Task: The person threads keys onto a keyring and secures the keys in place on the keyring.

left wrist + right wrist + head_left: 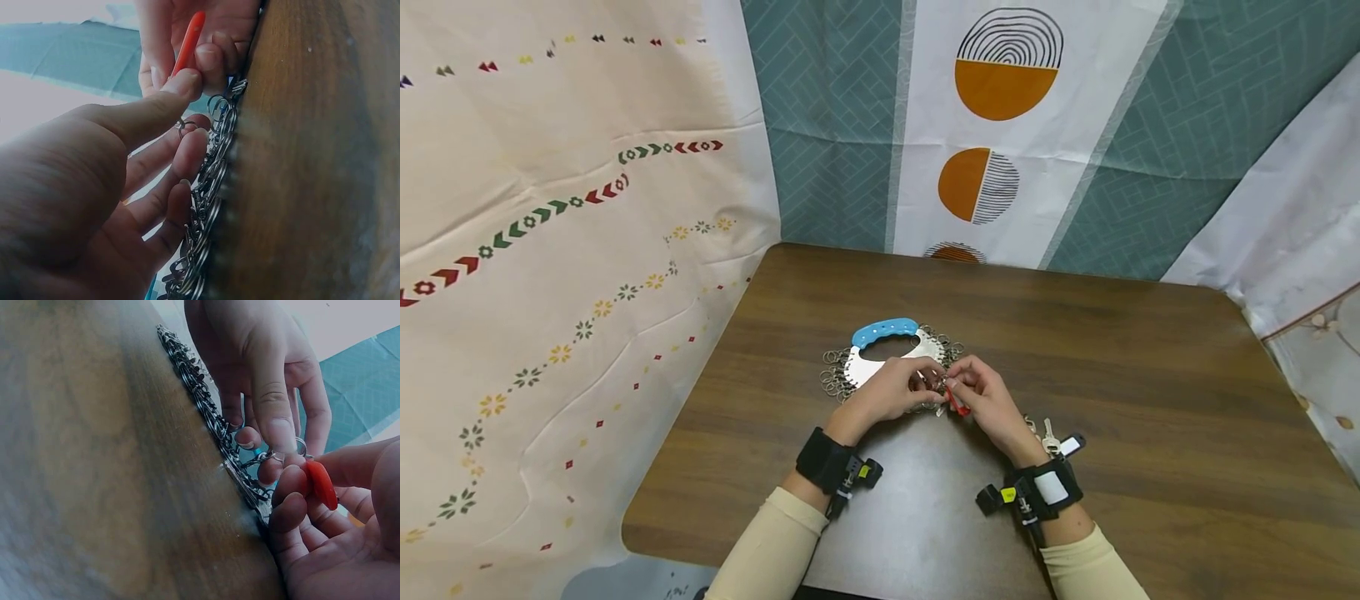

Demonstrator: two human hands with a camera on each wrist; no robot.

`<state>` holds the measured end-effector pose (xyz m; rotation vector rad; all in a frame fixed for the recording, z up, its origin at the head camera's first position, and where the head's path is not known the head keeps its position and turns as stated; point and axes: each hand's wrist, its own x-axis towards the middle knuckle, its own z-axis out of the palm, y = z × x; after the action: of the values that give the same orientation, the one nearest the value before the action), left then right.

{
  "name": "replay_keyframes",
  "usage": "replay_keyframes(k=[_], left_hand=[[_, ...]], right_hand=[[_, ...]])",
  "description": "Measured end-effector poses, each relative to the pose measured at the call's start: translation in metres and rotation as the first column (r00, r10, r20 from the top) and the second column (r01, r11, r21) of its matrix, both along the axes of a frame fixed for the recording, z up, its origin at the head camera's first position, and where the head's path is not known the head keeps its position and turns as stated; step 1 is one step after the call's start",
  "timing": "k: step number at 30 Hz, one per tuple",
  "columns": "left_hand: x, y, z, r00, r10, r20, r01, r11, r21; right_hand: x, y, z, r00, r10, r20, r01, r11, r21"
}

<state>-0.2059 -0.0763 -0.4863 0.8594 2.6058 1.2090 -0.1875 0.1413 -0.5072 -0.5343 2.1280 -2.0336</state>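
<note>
A white plate (pixel 857 367) with a blue grip handle (pixel 884 330) lies on the table, many metal split rings (pixel 835 379) hung along its curved edge. At its right side my left hand (pixel 895 390) pinches a small split ring (pixel 301 447) with its chain between thumb and index finger; the other fingers spread behind. From the right, my right hand (pixel 991 404) holds a red key tag (pixel 322 484) between thumb and fingers, close against the left fingertips. The tag hangs by that ring. Fingers partly hide where ring and chain meet.
Beside my right wrist lie a key (pixel 1051 437) and a black-and-white tag (pixel 1072 444), partly hidden by the wrist strap. The brown wooden table (pixel 1150 375) extends to both sides. Patterned cloths (pixel 842 125) hang behind it and to the left.
</note>
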Motion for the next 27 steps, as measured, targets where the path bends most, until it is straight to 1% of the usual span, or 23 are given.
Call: replay_keyframes(k=[6,10,14,22,27], left_hand=[[0.0001,0.0008,0.0020,1.000,0.007,0.013,-0.006,1.000,-0.011],[-0.0004,0.0001,0.0002,1.000,0.000,0.007,0.000,1.000,-0.013],[-0.0003,-0.0002,-0.0007,1.000,-0.005,-0.006,0.004,1.000,-0.015],[0.0021,-0.0005,-0.0006,1.000,0.001,-0.010,-0.001,1.000,-0.013],[0.0029,-0.0011,0.0002,1.000,-0.003,-0.025,0.002,1.000,-0.023]], right_hand=[[0.0000,-0.0001,0.0009,1.000,0.005,0.002,-0.005,1.000,-0.004],[0.0006,-0.0003,0.0007,1.000,0.005,0.019,-0.005,1.000,-0.008],[0.0010,0.0002,-0.0005,1.000,0.007,0.017,-0.007,1.000,-0.007],[0.0015,0.0022,-0.0008,1.000,0.007,0.021,-0.008,0.999,0.041],[0.0020,0.0014,-0.0006,1.000,-0.005,0.021,0.004,0.998,0.069]])
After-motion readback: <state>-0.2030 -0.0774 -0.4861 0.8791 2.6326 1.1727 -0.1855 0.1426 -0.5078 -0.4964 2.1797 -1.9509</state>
